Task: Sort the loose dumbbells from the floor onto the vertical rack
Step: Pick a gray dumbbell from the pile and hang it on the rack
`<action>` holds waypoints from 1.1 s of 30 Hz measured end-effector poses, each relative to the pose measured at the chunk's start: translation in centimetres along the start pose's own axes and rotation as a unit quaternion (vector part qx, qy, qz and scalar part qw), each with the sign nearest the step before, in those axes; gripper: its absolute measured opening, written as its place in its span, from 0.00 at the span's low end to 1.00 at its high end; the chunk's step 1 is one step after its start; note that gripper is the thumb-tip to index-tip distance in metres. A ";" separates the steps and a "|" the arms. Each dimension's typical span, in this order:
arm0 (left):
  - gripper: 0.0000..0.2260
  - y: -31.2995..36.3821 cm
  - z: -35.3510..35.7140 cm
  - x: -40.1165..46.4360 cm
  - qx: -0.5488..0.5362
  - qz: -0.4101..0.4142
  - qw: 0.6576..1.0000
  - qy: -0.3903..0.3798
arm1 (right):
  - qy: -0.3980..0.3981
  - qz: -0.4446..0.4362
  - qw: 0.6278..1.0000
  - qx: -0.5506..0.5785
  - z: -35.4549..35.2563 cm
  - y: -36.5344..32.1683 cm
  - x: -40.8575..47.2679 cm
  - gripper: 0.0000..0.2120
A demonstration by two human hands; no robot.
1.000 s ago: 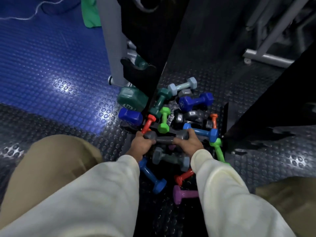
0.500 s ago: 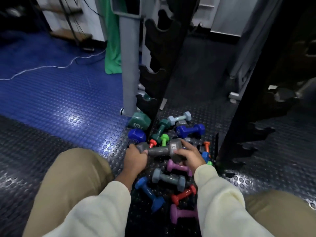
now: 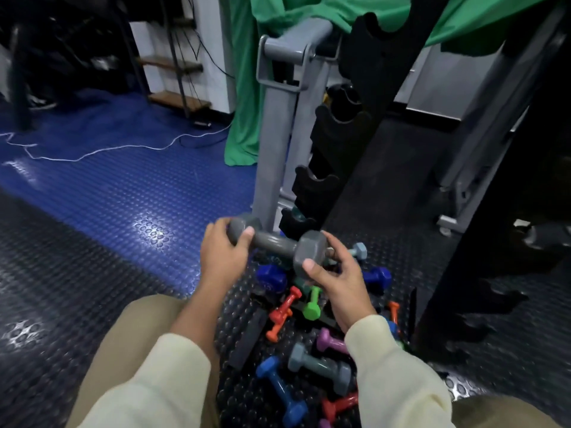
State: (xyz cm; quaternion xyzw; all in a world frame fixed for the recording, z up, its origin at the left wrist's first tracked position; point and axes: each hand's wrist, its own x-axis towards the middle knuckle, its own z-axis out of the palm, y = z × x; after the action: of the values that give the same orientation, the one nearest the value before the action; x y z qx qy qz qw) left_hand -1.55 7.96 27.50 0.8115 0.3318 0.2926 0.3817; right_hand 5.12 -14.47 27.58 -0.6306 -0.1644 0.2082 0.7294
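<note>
We had the grey dumbbell (image 3: 277, 244) clamped by both ends, left hand (image 3: 223, 257) and right hand (image 3: 336, 281), just short of the rack (image 3: 321, 186) beyond them, and loose fingertips risked dropping it onto the pile (image 3: 309, 344) below.

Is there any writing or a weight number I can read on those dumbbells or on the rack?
None can be read.
Dark blue dumbbell: a faint raised mark, too blurred to read.
Grey dumbbell in both hands: no mark visible.
Rack: no label visible.
</note>
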 end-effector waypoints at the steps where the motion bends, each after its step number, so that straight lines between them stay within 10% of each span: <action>1: 0.17 0.8 -0.3 1.7 -0.013 0.026 1.000 0.007 | 0.007 -0.019 1.000 -0.002 0.7 -0.8 0.3 0.33; 15: 0.24 4.2 7.0 14.8 -0.111 0.173 0.974 -0.094 | 0.178 -0.076 0.978 0.074 9.0 1.4 5.8 0.32; 21: 0.22 3.1 8.6 15.8 -0.265 0.086 0.930 -0.240 | 0.267 -0.027 0.931 0.247 11.3 1.3 6.5 0.32; 27: 0.32 1.2 9.2 16.1 -0.298 0.014 0.921 -0.250 | 0.285 -0.072 0.955 0.049 11.9 0.0 6.9 0.31; 33: 0.31 4.1 9.2 16.2 -0.257 0.015 0.944 -0.207 | 0.299 -0.014 0.938 0.176 12.9 -2.4 8.0 0.30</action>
State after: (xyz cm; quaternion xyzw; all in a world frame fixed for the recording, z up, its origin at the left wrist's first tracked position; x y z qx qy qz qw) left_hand 16.31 14.32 29.47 0.7332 0.1470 0.1992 0.6334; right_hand 5.76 0.34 31.70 -0.5228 0.0918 0.0253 0.8471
